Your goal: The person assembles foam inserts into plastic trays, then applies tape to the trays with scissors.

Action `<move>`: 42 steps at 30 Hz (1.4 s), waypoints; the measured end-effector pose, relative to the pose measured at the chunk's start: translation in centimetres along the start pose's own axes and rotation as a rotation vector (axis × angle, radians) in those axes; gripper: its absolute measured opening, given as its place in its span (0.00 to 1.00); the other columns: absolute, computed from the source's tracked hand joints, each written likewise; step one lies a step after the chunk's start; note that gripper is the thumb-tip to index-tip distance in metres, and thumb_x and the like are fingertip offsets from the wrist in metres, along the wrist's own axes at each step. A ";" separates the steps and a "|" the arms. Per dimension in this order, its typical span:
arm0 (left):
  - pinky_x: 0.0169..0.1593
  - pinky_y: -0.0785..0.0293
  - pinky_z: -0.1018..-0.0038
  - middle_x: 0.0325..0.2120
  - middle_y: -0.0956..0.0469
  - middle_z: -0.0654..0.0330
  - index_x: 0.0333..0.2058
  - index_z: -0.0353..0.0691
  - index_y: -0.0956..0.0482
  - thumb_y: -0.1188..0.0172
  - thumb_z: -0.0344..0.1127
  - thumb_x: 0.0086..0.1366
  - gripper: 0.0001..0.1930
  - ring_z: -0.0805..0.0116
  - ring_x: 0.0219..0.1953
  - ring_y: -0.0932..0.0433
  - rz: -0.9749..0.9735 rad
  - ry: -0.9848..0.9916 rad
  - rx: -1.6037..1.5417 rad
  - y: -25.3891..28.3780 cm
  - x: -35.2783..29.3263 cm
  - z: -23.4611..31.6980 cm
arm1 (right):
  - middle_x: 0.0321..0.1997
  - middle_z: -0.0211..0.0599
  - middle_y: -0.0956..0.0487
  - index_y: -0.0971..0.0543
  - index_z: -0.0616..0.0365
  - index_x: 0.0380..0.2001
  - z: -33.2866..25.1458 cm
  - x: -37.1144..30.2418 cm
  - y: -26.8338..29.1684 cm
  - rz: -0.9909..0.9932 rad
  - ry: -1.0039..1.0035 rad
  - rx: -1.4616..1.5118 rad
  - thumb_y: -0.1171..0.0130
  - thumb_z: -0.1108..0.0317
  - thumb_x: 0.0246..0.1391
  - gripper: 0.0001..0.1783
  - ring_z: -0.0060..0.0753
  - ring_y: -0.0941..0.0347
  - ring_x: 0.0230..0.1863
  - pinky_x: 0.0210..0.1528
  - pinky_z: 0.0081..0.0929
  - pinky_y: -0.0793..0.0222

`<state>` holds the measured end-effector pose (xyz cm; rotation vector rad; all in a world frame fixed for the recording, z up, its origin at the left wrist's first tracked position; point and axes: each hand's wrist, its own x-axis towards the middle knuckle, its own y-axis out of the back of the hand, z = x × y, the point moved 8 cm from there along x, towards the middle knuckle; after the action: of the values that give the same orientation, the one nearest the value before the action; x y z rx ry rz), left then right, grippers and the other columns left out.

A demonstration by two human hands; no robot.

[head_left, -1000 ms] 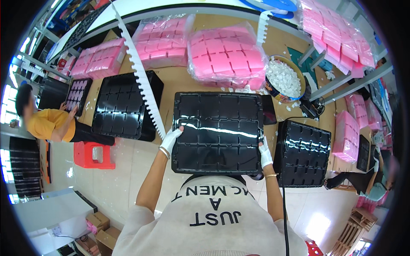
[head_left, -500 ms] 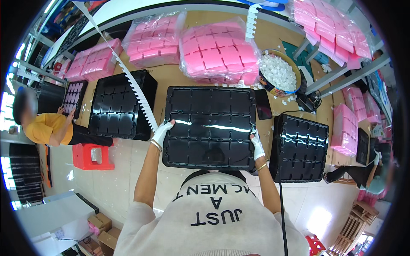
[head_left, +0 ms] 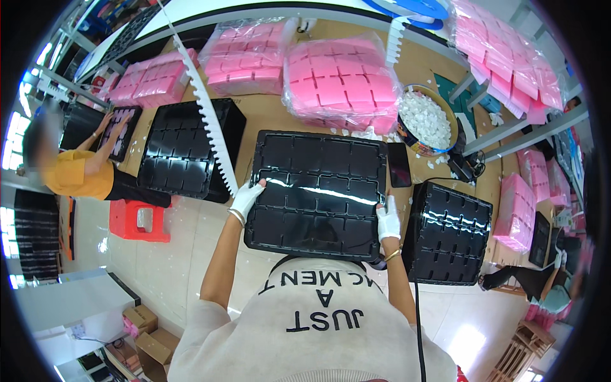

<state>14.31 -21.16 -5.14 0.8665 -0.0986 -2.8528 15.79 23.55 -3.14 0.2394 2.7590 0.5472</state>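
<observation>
A glossy black plastic tray with a grid of moulded compartments lies in front of my body, its near edge close to my shirt. My left hand, in a white glove with the thumb tip bare, grips its left edge, thumb on top. On the opposite edge my right hand, gloved the same way, holds on with its thumb along the rim. The fingers under the tray are hidden on both sides. A black phone lies just beyond my right hand.
Black tray stacks stand at left and right. Behind are bagged pink foam blocks and a tub of white pieces. A white toothed strip hangs near my left hand. A co-worker in yellow works at left.
The view has turned slightly, so the scene sits a little differently. Both my hands keep hold of the black tray. The co-worker at left now has both hands over their tray.
</observation>
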 end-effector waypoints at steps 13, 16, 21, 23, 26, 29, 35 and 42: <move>0.45 0.27 0.76 0.41 0.20 0.57 0.50 0.35 0.23 0.43 0.26 0.63 0.16 0.73 0.40 0.22 0.289 -0.484 0.096 7.1 -4.8 5.5 | 0.55 0.42 0.22 0.26 0.56 0.56 -16.4 -3.2 -15.7 -0.441 0.445 0.150 0.49 0.66 0.61 0.20 0.40 0.25 0.54 0.58 0.27 0.33; 0.49 0.28 0.78 0.47 0.22 0.55 0.57 0.26 0.31 0.40 0.26 0.62 0.24 0.72 0.45 0.23 -0.123 -0.169 0.173 6.3 -1.0 -0.5 | 0.61 0.41 0.27 0.31 0.56 0.61 -19.4 -4.2 -20.1 -0.558 0.548 -0.029 0.46 0.68 0.60 0.25 0.37 0.30 0.61 0.61 0.27 0.36; 0.47 0.27 0.77 0.40 0.21 0.60 0.53 0.27 0.27 0.37 0.24 0.59 0.22 0.73 0.43 0.24 -0.145 -0.266 0.059 5.3 -4.0 1.5 | 0.65 0.50 0.34 0.28 0.60 0.56 -22.9 -6.2 -25.2 -0.666 0.748 -0.004 0.44 0.62 0.57 0.24 0.50 0.36 0.65 0.65 0.35 0.40; 0.47 0.27 0.77 0.39 0.21 0.61 0.51 0.30 0.26 0.35 0.25 0.58 0.21 0.74 0.42 0.24 -0.248 -0.286 0.134 4.7 -5.6 2.1 | 0.60 0.45 0.28 0.22 0.61 0.42 -22.9 -7.6 -26.1 -0.755 0.734 0.043 0.46 0.66 0.59 0.12 0.46 0.31 0.58 0.60 0.33 0.36; 0.45 0.27 0.78 0.37 0.21 0.62 0.49 0.32 0.24 0.30 0.27 0.53 0.23 0.76 0.40 0.25 -0.262 -0.253 0.219 4.4 -7.6 2.3 | 0.51 0.39 0.23 0.21 0.60 0.40 -24.0 -8.6 -26.0 -0.861 0.695 0.192 0.49 0.66 0.63 0.11 0.36 0.26 0.49 0.52 0.29 0.31; 0.46 0.27 0.78 0.38 0.21 0.63 0.48 0.34 0.24 0.27 0.29 0.50 0.26 0.76 0.41 0.25 -0.363 -0.222 0.118 2.5 -10.4 4.6 | 0.42 0.34 0.20 0.20 0.60 0.40 -23.5 -8.9 -26.2 -1.083 0.294 0.208 0.47 0.61 0.63 0.14 0.27 0.25 0.39 0.42 0.25 0.28; 0.46 0.28 0.77 0.44 0.29 0.61 0.64 0.41 0.45 0.19 0.44 0.42 0.54 0.72 0.42 0.29 -0.765 -0.316 0.025 -1.4 -13.6 7.5 | 0.36 0.35 0.21 0.21 0.63 0.36 -24.4 -10.1 -26.0 -1.648 -0.195 0.858 0.44 0.56 0.61 0.18 0.30 0.22 0.37 0.36 0.28 0.24; 0.32 0.33 0.84 0.29 0.24 0.69 0.39 0.39 0.21 0.29 0.41 0.57 0.16 0.82 0.29 0.29 -0.483 -0.205 -0.240 -4.3 -11.2 5.4 | 0.39 0.37 0.25 0.29 0.57 0.25 -23.6 -9.2 -25.5 -1.797 -0.603 1.281 0.49 0.63 0.63 0.13 0.47 0.24 0.51 0.51 0.39 0.24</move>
<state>19.91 -14.88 5.01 0.6127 0.4848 -3.2914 13.82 -9.88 9.95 -1.3419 1.3181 -1.3869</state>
